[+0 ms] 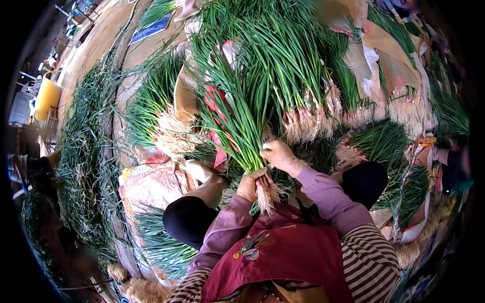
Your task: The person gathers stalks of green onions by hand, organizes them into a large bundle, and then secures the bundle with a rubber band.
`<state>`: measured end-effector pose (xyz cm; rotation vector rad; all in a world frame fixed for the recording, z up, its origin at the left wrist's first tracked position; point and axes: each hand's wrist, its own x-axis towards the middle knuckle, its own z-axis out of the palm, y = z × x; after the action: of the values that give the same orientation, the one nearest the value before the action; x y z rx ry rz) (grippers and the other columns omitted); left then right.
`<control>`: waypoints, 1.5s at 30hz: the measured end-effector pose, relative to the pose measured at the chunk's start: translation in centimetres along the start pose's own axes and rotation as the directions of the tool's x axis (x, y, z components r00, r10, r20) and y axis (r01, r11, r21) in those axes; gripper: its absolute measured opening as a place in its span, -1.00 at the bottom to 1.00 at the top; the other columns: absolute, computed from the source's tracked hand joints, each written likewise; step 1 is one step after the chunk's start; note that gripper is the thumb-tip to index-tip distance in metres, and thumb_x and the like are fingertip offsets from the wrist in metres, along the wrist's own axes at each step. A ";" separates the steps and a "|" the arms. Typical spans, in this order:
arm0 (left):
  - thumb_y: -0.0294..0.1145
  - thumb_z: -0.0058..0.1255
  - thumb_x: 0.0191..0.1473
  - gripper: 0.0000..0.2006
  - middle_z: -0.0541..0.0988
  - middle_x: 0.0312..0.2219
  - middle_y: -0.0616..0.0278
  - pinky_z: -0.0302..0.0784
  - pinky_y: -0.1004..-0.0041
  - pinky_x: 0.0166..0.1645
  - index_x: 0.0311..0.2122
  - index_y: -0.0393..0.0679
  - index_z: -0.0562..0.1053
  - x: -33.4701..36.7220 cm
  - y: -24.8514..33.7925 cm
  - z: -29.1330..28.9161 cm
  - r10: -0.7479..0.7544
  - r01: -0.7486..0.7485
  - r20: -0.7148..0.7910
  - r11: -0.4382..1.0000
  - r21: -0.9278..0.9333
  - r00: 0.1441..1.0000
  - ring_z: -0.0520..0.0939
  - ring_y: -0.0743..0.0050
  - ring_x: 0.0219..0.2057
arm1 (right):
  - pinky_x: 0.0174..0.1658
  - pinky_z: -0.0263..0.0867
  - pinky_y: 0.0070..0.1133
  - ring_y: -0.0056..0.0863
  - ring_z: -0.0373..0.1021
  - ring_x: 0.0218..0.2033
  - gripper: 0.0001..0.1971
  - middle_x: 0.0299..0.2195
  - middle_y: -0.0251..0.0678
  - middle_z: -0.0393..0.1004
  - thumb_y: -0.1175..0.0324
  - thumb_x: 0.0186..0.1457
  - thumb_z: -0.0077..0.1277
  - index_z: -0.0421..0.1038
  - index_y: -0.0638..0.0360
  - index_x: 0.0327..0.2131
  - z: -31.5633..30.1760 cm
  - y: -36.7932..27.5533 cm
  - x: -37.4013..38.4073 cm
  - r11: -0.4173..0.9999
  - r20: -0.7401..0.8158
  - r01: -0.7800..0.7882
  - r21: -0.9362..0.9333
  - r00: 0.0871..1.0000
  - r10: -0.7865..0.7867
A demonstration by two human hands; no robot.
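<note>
Left hand (249, 185) first, just below the middle of the frame, and it's wrapped firmly round the white lower stems of a bunch of spring onions (240, 134). Up and to the left fan the long green leaves; down below the fist hang the pale roots (267, 197), a loose, stringy beard. Looks a light load, this, but a floppy one: leaves soft and easily bent or torn, stems firmer, perhaps a touch slick if damp. The sound hold is right there, low on the white stems, snug without crushing. Over on the right edge of the bunch, the right hand (280, 156) has its fingers curled in at the stems; whether they're pinching a leaf or only resting there, I can't tell.

Now the surroundings, from the far left: a yellow container (47, 98), then a long dark heap of loose leaves (86, 156). Nearer in, a pinkish sack (154, 189) at lower left, with more onions (151, 113) above it, roots toward the middle. A red strip of cloth (216, 96) lies behind the leaves, and they could snag on it. Top centre, a thick pile of onions (298, 76) crowds the leaf tips, little free room that way. At right, a dark-clad knee (366, 184) hems in the right arm, with another pile (381, 141) just beyond.
</note>
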<state>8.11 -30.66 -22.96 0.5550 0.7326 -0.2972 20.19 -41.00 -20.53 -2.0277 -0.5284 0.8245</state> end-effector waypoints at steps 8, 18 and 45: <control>-0.38 -0.06 -0.01 -0.80 0.43 -0.75 0.06 0.26 0.62 -0.76 -0.48 -0.35 0.41 -0.7 -1.3 0.9 0.222 -0.221 -0.062 0.975 0.026 0.973 0.36 0.44 -0.86 | -0.68 0.12 -0.68 -0.64 0.17 -0.75 -0.85 -0.69 -0.31 0.36 0.41 -0.07 -0.04 0.38 0.29 -0.59 3.0 1.4 -1.6 0.474 -0.003 -0.185 0.861 0.930 0.367; -0.35 -0.01 -0.04 -0.77 0.48 -0.73 0.11 0.15 0.75 -0.76 -0.36 -0.35 0.42 -1.7 0.0 0.9 0.263 -0.276 0.093 0.941 0.197 0.960 0.41 0.58 -0.82 | -0.39 0.33 -0.41 -0.36 0.37 -0.58 -0.70 -0.60 -0.22 0.41 0.19 0.05 -0.12 0.43 0.26 -0.44 -8.1 3.8 0.5 0.902 -0.372 -0.203 -0.382 0.927 0.051; -0.42 0.03 -0.10 -0.82 0.47 -0.66 0.03 0.32 0.68 -0.72 -0.42 -0.33 0.41 -0.4 -1.2 0.6 -0.008 0.008 0.012 1.000 0.023 1.000 0.44 0.45 -0.76 | -0.71 0.18 -0.69 -0.60 0.26 -0.79 -0.81 -0.77 -0.31 0.36 0.42 -0.05 -0.09 0.36 0.29 -0.65 1.3 3.0 -2.2 0.814 -0.238 0.038 0.580 0.963 0.125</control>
<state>7.62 -31.96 -22.83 0.5715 0.7210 -0.3161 17.88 -43.24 -22.80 -1.5406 -0.0516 0.6242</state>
